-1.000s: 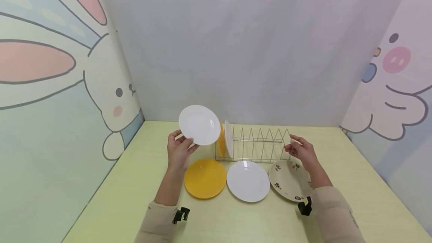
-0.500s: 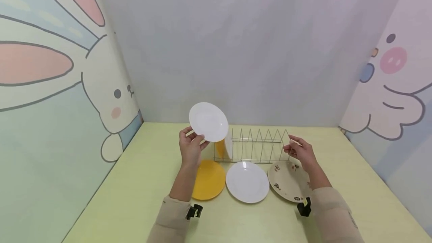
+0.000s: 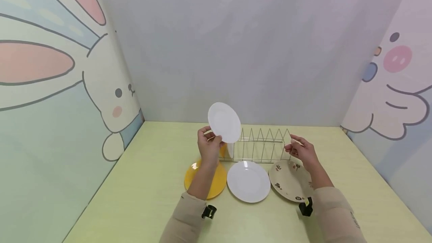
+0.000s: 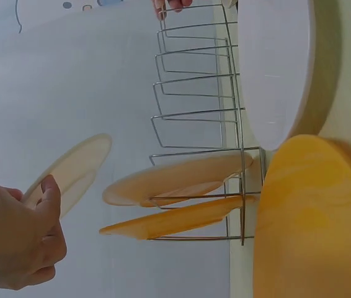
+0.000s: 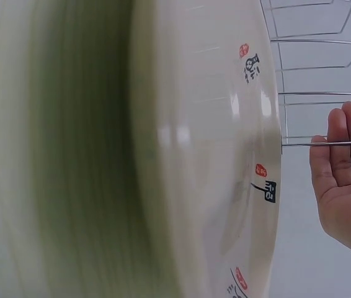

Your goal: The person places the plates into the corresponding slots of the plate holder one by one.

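My left hand (image 3: 210, 149) pinches a small white plate (image 3: 225, 122) by its lower edge, holding it tilted in the air over the left end of a wire dish rack (image 4: 242, 186). Two plates stand in that end's slots: a yellow plate (image 4: 175, 218) and a white plate (image 4: 178, 177), both partly hidden in the head view. At the rack's right end, my right hand (image 3: 305, 155) grips the end wire between thumb and fingers. The slots between the standing plates and my right hand hold no plates.
In front of the rack lie a yellow plate (image 3: 217, 183), partly behind my left forearm, a white plate (image 3: 248, 182) and a cream plate (image 3: 290, 181) with small dark and red patterns. Grey backdrop (image 3: 236, 48) closes the table's (image 3: 256, 224) far side; cartoon-printed panels flank it.
My left hand has carried the white plate rightward to the rack's left end, turning it more edge-on. My right hand has stayed on the rack's end wire.
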Demonstrator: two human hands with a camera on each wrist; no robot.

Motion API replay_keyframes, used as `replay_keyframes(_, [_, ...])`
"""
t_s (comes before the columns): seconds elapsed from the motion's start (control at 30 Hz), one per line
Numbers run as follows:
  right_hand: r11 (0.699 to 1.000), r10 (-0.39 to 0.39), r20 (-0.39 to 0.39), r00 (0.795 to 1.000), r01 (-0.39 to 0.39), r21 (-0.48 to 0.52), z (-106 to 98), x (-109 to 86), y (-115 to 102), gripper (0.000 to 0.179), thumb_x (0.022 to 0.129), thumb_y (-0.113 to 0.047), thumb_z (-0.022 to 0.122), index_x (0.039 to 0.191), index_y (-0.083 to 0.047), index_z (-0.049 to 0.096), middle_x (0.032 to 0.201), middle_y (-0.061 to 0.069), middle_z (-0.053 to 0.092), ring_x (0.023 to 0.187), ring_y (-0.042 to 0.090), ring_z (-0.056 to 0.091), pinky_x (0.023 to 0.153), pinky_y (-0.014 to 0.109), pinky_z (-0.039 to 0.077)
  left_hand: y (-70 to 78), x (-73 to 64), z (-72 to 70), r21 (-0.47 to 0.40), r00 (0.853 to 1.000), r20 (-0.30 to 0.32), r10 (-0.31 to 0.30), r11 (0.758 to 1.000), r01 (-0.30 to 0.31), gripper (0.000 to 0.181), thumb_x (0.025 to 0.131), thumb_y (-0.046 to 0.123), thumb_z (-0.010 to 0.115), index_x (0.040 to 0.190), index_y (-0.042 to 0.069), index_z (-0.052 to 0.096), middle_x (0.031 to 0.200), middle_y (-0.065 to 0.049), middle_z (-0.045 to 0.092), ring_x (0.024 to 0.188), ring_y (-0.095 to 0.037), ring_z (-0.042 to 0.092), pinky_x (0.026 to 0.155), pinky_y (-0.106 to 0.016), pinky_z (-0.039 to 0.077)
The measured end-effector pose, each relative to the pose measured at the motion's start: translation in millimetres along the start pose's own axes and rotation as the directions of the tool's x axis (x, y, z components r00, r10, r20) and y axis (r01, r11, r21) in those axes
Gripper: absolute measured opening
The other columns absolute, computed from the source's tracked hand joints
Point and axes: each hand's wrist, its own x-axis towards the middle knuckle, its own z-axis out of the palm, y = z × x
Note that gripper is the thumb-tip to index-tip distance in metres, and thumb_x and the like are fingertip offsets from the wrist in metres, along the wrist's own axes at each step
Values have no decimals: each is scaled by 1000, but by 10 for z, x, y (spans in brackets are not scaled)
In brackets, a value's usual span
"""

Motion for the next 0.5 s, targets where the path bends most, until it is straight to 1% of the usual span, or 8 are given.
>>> replay_keyframes(0.07, [1000, -2, -2, 1000, 2, 3, -4, 4, 4, 52, 99, -26, 45, 142, -1, 32, 90, 3, 68, 84, 17, 64, 78, 27, 51, -59, 0, 33, 25, 1000, 4, 21, 999, -22, 42, 77, -17, 52, 112, 5, 44, 90, -12, 44, 71, -20, 50, 61, -32, 52])
replay_keyframes(0.2, [1000, -5, 1, 1000, 5, 8, -12, 14, 11, 53, 98, -27, 46, 142, -1, 31, 91, 5, 68, 84, 17, 64, 78, 27, 51, -157, -20, 82, 107, 998, 6, 55, 993, -56, 41, 75, -16, 53, 110, 5, 46, 89, -11, 46, 72, -20, 49, 63, -32, 53])
replay_keyframes(0.33, [1000, -2, 9, 1000, 2, 9, -11, 17, 18, 54, 98, -28, 46, 143, -1, 30, 91, 4, 68, 84, 16, 64, 78, 26, 51, -245, -68, 111, 221, 996, -11, 94, 971, -89, 41, 73, -15, 54, 108, 7, 48, 87, -10, 50, 75, -21, 50, 62, -29, 52])
replay_keyframes(0.5, [1000, -4, 8, 1000, 4, 13, -11, 18, 28, 54, 98, -26, 46, 143, 1, 30, 90, 4, 68, 83, 15, 64, 77, 26, 51, -348, -141, 154, 329, 988, -19, 153, 934, -138, 39, 74, -13, 56, 106, 7, 50, 85, -11, 53, 78, -20, 52, 64, -27, 47])
